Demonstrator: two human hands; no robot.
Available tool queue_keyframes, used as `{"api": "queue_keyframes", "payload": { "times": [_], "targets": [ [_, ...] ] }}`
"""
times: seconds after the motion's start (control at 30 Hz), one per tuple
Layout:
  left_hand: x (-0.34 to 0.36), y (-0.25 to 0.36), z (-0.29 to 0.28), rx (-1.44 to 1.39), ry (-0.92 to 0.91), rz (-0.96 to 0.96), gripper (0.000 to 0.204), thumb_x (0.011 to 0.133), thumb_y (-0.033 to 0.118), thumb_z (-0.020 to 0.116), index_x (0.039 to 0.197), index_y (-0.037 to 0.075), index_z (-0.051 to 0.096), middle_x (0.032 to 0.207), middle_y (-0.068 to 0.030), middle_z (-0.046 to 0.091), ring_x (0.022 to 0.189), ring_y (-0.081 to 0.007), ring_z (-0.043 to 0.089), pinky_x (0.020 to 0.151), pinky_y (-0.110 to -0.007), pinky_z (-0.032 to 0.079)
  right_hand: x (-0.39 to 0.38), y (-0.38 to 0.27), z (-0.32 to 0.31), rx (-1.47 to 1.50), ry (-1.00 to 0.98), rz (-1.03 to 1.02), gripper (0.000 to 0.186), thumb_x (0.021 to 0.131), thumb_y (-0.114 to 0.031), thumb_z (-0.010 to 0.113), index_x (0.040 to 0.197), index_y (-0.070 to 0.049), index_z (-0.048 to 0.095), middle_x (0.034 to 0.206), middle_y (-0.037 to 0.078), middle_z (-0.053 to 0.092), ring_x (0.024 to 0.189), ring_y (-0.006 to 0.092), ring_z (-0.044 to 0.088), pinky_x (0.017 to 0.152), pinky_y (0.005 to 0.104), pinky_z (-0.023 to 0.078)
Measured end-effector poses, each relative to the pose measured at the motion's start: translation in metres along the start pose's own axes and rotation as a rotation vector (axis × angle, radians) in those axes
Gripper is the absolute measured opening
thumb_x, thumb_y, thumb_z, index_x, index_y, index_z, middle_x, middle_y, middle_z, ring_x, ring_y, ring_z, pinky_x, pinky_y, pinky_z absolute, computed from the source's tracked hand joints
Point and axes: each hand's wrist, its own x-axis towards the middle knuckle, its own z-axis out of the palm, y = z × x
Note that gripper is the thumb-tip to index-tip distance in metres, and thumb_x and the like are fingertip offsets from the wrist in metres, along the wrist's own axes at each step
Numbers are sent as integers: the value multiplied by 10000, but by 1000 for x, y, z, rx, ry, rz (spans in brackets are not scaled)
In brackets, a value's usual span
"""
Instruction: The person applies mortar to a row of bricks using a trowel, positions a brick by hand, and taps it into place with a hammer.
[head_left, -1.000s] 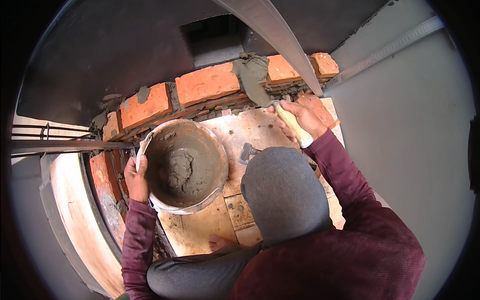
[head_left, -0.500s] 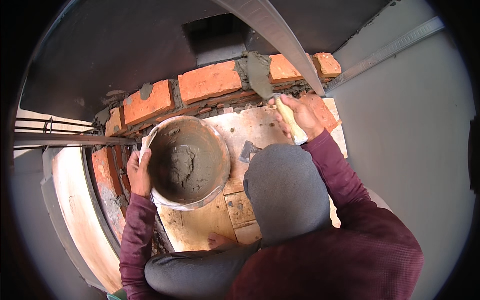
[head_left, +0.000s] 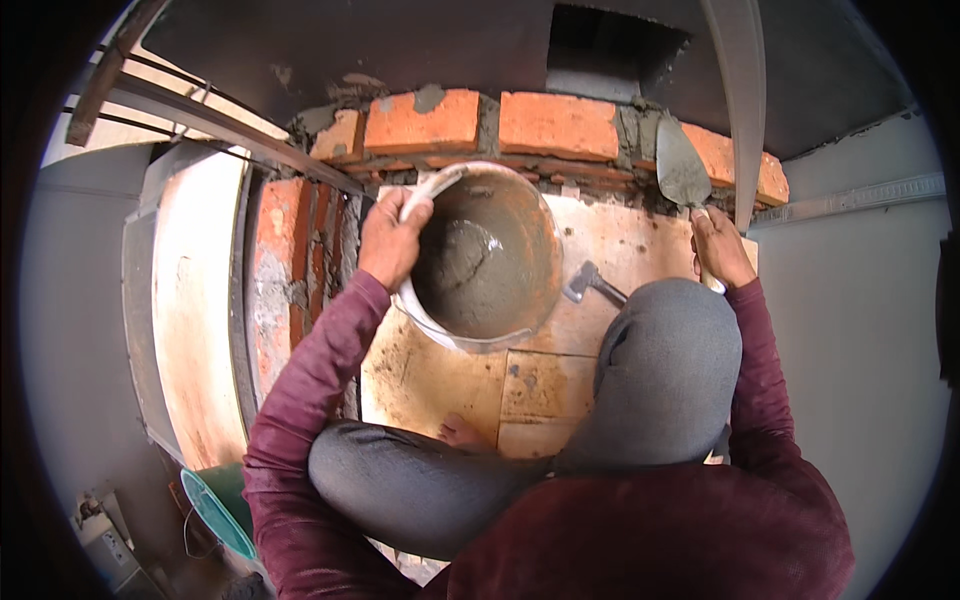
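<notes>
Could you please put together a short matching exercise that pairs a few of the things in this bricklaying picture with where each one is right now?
Things:
1. bucket of mortar
2. trowel
3. hammer
4. teal tub

Places:
A. lying on the board between the bucket and the raised knee
B. held by its rim in the left hand
C. at the lower left, beside the left elbow
D. in the right hand, blade up against the brick course

Pairs: 1-B, 2-D, 3-A, 4-C
</notes>
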Motion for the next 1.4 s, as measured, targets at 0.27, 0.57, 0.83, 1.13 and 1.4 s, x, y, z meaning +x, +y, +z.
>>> {"api": "queue_keyframes", "payload": {
  "times": [0.27, 0.57, 0.83, 1.13, 1.4],
  "targets": [
    [12, 18, 16, 220, -67, 115, 309, 870, 301, 619, 816, 4, 551, 692, -118, 529, 665, -223, 516, 653, -346, 427, -17, -62, 49, -782, -412, -923, 185, 899, -159, 521, 1020, -27, 476, 766, 160, 579, 652, 291, 585, 605, 427, 478],
    [1, 36, 28, 298, -86, 199, 255, 894, 257, 607, 849, 10, 562, 694, -69, 497, 673, -169, 481, 640, -320, 412, 15, -83, 129, -930, -750, -856, 224, 810, -79, 610, 1022, -8, 626, 897, 221, 675, 855, 357, 673, 747, 434, 537],
    [1, 34, 37, 260, -37, 202, 254, 872, 251, 609, 845, 2, 566, 700, -164, 550, 658, -266, 536, 650, -362, 441, 5, -71, 123, -434, -1218, -317, 432, 806, -108, 673, 1218, -32, 566, 710, 44, 585, 550, 117, 540, 460, 269, 453],
    [17, 3, 15, 109, -1, 71, 300, 925, 290, 576, 793, 24, 529, 674, -11, 456, 669, -118, 423, 628, -301, 380, 10, -37, 92, 91, -1294, -121, 411, 802, -126, 708, 1190, -32, 612, 947, 5, 622, 830, 80, 564, 724, 244, 465],
    [11, -16, -10, -63, 36, -56, 232, 965, 201, 530, 813, 28, 563, 762, 37, 504, 729, -78, 415, 679, -253, 364, 1, -27, -16, 33, -610, -243, 393, 789, -120, 646, 1170, -28, 611, 912, 58, 648, 788, 147, 607, 728, 290, 497]
  ]
}}
